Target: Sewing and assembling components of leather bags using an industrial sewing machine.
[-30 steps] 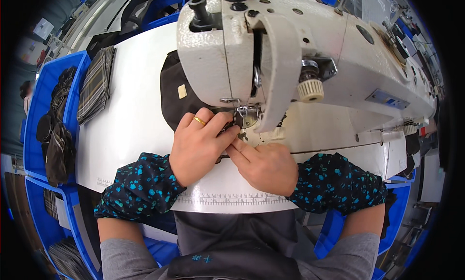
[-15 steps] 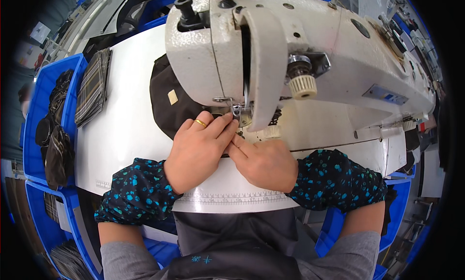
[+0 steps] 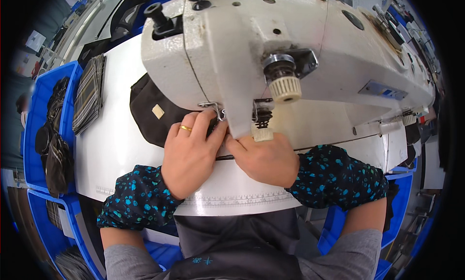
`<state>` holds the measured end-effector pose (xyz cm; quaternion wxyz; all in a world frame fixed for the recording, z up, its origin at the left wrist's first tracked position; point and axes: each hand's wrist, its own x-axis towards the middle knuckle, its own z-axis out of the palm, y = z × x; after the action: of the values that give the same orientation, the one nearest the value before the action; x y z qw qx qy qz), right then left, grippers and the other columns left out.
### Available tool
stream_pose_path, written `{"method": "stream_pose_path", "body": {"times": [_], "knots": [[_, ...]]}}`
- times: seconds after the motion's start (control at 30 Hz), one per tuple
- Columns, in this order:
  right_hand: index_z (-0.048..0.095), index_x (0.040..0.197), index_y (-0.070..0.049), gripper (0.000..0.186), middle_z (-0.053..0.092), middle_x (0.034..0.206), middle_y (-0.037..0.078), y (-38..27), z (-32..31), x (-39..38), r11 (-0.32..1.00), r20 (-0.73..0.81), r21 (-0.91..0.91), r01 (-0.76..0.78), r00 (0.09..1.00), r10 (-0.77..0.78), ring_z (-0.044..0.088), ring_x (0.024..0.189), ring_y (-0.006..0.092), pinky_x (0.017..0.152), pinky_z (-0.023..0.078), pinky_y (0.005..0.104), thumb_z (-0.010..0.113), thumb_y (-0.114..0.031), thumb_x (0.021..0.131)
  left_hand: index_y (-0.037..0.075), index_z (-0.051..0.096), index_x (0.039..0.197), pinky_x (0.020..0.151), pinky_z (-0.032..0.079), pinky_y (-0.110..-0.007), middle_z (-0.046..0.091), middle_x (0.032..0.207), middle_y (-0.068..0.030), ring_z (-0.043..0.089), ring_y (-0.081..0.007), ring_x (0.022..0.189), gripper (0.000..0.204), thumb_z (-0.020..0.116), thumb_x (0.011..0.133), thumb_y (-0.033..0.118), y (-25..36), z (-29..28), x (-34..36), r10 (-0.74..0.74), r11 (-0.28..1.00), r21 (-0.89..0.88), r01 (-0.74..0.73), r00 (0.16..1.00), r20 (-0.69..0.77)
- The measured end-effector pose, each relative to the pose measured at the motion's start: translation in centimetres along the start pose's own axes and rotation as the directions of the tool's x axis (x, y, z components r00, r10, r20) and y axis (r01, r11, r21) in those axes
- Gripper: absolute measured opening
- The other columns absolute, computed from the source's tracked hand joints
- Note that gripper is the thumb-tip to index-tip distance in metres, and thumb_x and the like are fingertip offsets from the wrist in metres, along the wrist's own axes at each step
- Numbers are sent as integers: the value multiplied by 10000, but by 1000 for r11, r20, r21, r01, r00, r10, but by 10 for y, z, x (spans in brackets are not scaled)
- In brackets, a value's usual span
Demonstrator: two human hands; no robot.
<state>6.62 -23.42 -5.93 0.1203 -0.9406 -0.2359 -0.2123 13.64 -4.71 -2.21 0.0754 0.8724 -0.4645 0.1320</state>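
Left hand palm down, fingers reaching forward onto the dark cloth right by the needle end of the white sewing machine. Fingertips press near the small metal parts there; whether they also pinch an edge, cannot tell. Yellow ring on one finger.

Right hand just beside it, fingers bent inward, tips close to the left hand's thumb side. Its front is partly covered by the machine's lower cream knob and pale curved cover — can't tell if it grips the cloth or only rests.

Dark cloth lies on the white bench, most of it left of the machine head and partly hidden under it, with a small cream tag on its face. A bigger cream knob sits above the right hand on the machine's front.

Printed ruler strip along the bench's near edge. Plaid fabric stack at the bench's left side; next to it an upper blue bin with dark fabric pieces, and a lower blue bin nearer the person. Both forearms wear black sleeve covers with blue spots — dark apron below.
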Motion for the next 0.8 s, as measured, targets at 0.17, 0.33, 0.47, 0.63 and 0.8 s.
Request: {"method": "stream_pose_path", "body": {"times": [0.17, 0.33, 0.47, 0.63, 0.8], "knots": [[653, 1121, -53, 312, 628, 725, -6, -2, 0, 0, 1000, -16, 8, 23, 1000, -23, 651, 567, 157, 475, 486, 327, 619, -161, 830, 122, 715, 1160, 700, 552, -378, 607, 1036, -44, 610, -261, 1005, 433, 720, 728, 85, -15, -2, 6, 20, 993, -117, -15, 999, 42], [635, 1084, -37, 259, 625, 748, -1, -3, -1, 2, 999, -10, 20, 30, 1000, -30, 662, 610, 148, 485, 496, 313, 619, -158, 855, 121, 717, 1185, 695, 566, -381, 602, 1002, -57, 619, -284, 990, 445, 730, 743, 75, -19, -5, 9, 51, 967, -253, -20, 992, 115], [625, 1070, -28, 244, 626, 749, -1, -2, -3, 4, 994, 4, 103, 40, 999, -40, 668, 631, 149, 489, 499, 312, 617, -150, 859, 62, 705, 1184, 692, 567, -391, 590, 1016, -89, 614, -293, 991, 406, 715, 785, 136, -13, -7, 8, 58, 973, -228, -34, 993, 100], [602, 994, -42, 189, 624, 724, 1, -3, -5, 3, 999, 11, 34, 27, 1000, -28, 670, 620, 157, 482, 493, 317, 621, -155, 844, 56, 686, 1209, 671, 569, -397, 572, 1042, -107, 604, -307, 983, 427, 709, 790, 136, -4, -3, 8, 15, 982, -188, 5, 995, 102], [595, 947, -75, 147, 613, 680, -1, -2, -5, 3, 1000, 18, -15, 2, 1000, -2, 656, 570, 172, 470, 486, 334, 625, -162, 832, 51, 669, 1203, 653, 569, -398, 559, 1041, -113, 597, -313, 975, 427, 712, 786, 135, -2, 1, 10, 0, 982, -187, 10, 999, 54]]}}
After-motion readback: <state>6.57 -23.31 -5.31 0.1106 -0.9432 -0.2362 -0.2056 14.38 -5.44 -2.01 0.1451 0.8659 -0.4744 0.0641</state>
